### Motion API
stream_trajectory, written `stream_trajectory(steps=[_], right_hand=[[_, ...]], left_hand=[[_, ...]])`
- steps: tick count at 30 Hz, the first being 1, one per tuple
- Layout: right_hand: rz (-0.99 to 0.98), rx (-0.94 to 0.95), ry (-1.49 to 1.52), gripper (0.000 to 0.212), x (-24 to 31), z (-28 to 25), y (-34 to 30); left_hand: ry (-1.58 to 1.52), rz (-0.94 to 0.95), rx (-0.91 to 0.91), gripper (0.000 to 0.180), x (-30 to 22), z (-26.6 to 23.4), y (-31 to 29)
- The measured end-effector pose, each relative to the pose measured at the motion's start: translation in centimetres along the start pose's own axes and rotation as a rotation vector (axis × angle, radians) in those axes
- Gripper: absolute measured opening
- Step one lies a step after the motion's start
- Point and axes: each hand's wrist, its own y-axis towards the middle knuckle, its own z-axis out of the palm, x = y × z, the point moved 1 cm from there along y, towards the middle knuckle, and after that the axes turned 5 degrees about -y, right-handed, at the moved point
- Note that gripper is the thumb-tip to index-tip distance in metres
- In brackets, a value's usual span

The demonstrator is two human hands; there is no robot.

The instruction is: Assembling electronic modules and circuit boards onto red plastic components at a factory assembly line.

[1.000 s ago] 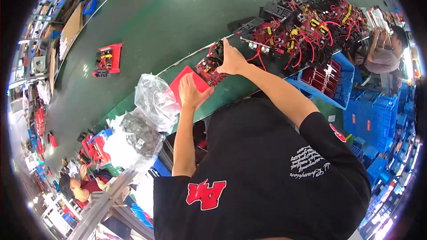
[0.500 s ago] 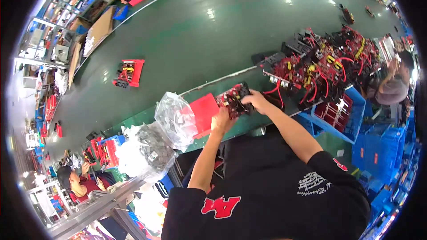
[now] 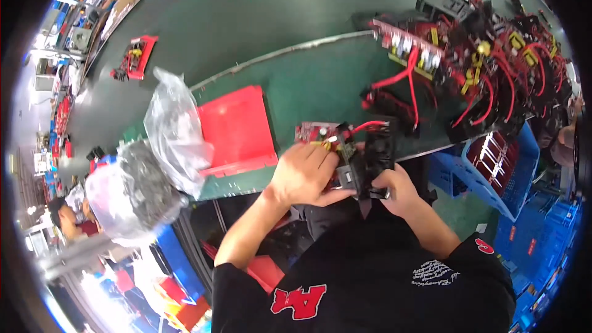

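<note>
My left hand [image 3: 306, 174] is closed around a red circuit board [image 3: 317, 131] with yellow and dark parts, its fingers lying across the top. My right hand [image 3: 401, 191] grips the lower edge of a black plastic panel [image 3: 378, 148] that stands beside the board, with a red wire running between the two. Both pieces are held near the bench's front edge, close to my body. Left of them lies a flat red metal cover [image 3: 237, 129] on the green bench. A clear plastic bag [image 3: 176, 129] touches the cover's left side.
A large heap of red circuit boards [image 3: 487, 68] with black parts and red wires covers the bench at right. Below it stands a blue crate [image 3: 512, 172] holding boards. A bag of dark parts [image 3: 145, 185] rests at left. Another red unit [image 3: 137, 58] lies farther off.
The board has come away from beside the red cover, toward my body. My right hand has shifted to the black panel's lower edge. The whole view has moved closer to the bench.
</note>
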Motion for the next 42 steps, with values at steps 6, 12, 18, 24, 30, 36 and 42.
stream_trajectory(steps=[6, 12, 18, 24, 30, 36, 42], right_hand=[[-0.303, 0.041, 0.163, 0.062, -3.6, -0.9, -1.7], [-0.439, 0.272, 0.013, 0.083, -5.9, -3.1, -4.8], [-0.348, 0.334, 0.006, 0.106, -6.1, -5.9, -6.4], [-0.032, 0.403, 0.178, 0.084, -7.3, -7.7, -5.8], [-0.129, 0.606, 0.347, 0.089, -5.7, -7.9, -3.5], [-0.348, 0.483, 0.221, 0.097, -4.1, -7.8, -2.9], [-0.3, 0.399, 0.03, 0.11, -4.8, -6.2, -3.9]], left_hand=[[0.163, 0.089, -0.038, 0.055, -1.7, 1.2, -0.8], [0.25, 0.226, 0.114, 0.049, -8.4, 2.5, -2.1], [0.272, 0.189, 0.223, 0.042, -13.2, 3.5, -0.2], [0.38, -0.016, 0.489, 0.042, -15.9, 3.8, 2.3], [-0.216, -0.038, 0.241, 0.052, -13.3, -0.5, 5.3], [0.746, -0.482, 0.343, 0.133, 2.6, -7.1, -1.7], [0.595, -0.625, 0.537, 0.131, 6.1, -6.6, -1.9]])
